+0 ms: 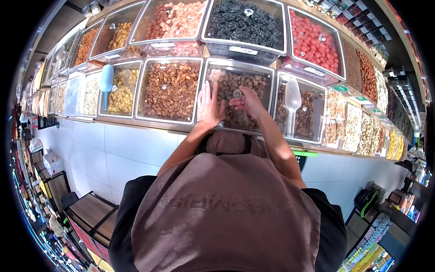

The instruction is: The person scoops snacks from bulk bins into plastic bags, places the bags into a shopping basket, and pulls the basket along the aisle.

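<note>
Both hands are at a clear lidded bin (260,120) of brownish, wrinkled dried fruit in the front row. My left hand (210,107) lies flat along the lid's left edge, fingers stretched out and pointing away from me. Over the lid's middle, my right hand (248,102) has its fingers bent around the small clear knob (237,94). The lid sits on the bin. On the lid of the bin to the right rests a clear scoop (292,97). The bin to the left holds golden-brown dried fruit (170,88).
Behind stand bins of dark pieces (244,22), red pieces (312,43) and pale orange pieces (176,20). A blue scoop (106,80) lies on a lid further left. Uncovered nuts (353,127) fill the right side. A dark-framed wooden stand (93,213) is at lower left.
</note>
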